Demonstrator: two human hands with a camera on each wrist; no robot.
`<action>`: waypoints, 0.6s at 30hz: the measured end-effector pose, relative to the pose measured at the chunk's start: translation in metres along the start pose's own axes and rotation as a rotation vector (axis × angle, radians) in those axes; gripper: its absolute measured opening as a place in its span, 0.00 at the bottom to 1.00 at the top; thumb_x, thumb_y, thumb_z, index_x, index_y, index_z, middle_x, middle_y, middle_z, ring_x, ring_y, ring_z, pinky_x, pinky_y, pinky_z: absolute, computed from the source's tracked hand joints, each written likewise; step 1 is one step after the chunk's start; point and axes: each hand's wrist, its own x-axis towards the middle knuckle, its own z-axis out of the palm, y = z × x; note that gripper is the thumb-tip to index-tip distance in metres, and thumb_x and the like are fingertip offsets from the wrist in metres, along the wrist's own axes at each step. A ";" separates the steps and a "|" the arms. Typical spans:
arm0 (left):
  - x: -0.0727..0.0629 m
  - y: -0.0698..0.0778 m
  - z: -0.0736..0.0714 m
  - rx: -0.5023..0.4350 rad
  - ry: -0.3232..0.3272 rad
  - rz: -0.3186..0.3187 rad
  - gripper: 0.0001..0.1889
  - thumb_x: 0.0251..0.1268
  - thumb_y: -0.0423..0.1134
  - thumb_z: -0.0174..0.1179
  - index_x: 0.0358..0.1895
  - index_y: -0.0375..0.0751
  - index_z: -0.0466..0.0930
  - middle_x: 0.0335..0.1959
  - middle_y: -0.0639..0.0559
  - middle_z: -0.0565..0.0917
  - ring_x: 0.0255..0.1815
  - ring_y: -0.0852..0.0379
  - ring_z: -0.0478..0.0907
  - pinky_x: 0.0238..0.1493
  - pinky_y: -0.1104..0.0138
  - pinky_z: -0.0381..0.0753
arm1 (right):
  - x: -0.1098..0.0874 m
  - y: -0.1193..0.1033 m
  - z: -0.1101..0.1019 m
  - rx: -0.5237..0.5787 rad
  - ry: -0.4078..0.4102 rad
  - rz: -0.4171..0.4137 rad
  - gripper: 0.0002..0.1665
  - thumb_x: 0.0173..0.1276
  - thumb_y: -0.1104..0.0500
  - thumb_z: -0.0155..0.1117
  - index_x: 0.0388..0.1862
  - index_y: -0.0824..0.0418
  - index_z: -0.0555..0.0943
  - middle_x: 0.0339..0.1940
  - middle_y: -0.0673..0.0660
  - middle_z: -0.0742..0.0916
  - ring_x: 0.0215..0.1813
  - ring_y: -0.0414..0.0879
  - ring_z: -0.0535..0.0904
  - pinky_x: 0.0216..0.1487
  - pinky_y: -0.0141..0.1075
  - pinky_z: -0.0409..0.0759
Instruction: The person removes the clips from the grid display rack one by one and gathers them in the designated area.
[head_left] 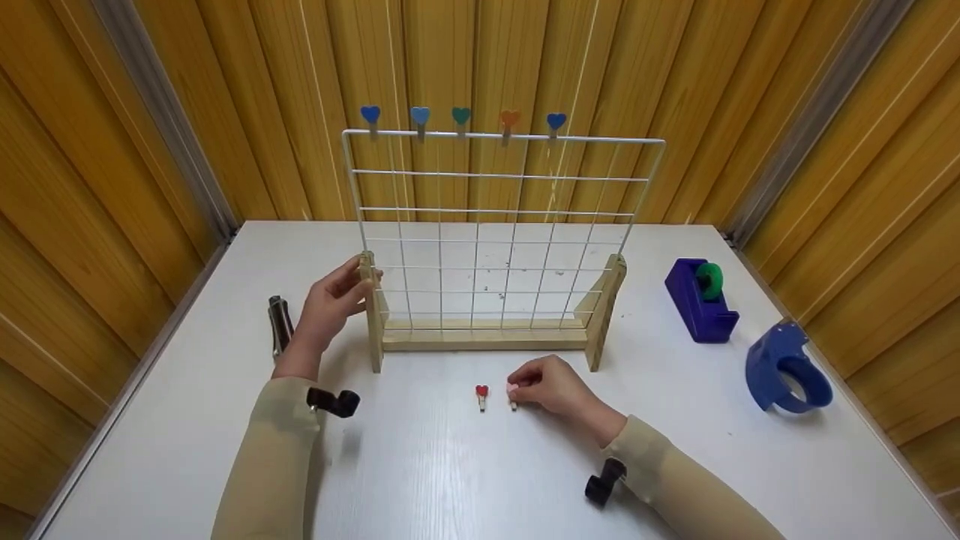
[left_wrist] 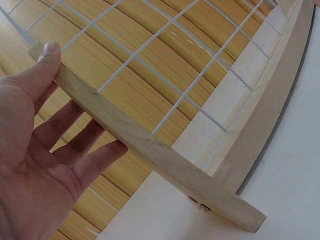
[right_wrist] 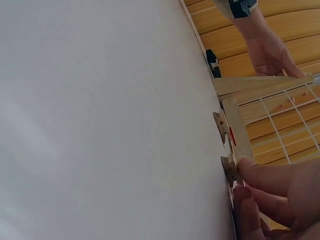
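Note:
A white wire grid [head_left: 495, 176] stands upright in a wooden base [head_left: 487, 341]. My left hand [head_left: 330, 304] holds the base's left wooden post [left_wrist: 145, 140], thumb at its top end and fingers along its edge. At the front, my right hand [head_left: 559, 390] pinches a small wooden clothespin with a pink heart [head_left: 513, 390], low over the table; the fingers hide part of it. Just left of it lies a clothespin with a red heart [head_left: 481, 396]. Several heart clothespins, among them an orange one [head_left: 510, 120] and a green one [head_left: 461, 116], sit clipped along the grid's top wire.
To the right stand a purple tape dispenser [head_left: 697, 307] with a green roll and a blue tape holder [head_left: 784, 371]. A dark, shiny object [head_left: 280, 324] lies left of my left wrist. Yellow wood-look panels [head_left: 495, 45] enclose the white table [head_left: 420, 465] behind and at the sides.

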 end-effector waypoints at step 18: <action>0.000 0.000 0.000 -0.009 -0.002 -0.021 0.32 0.76 0.43 0.61 0.80 0.49 0.63 0.70 0.38 0.78 0.66 0.51 0.78 0.58 0.67 0.87 | -0.012 -0.018 -0.032 0.063 0.014 -0.033 0.18 0.65 0.62 0.74 0.52 0.68 0.86 0.41 0.59 0.90 0.40 0.43 0.82 0.41 0.29 0.81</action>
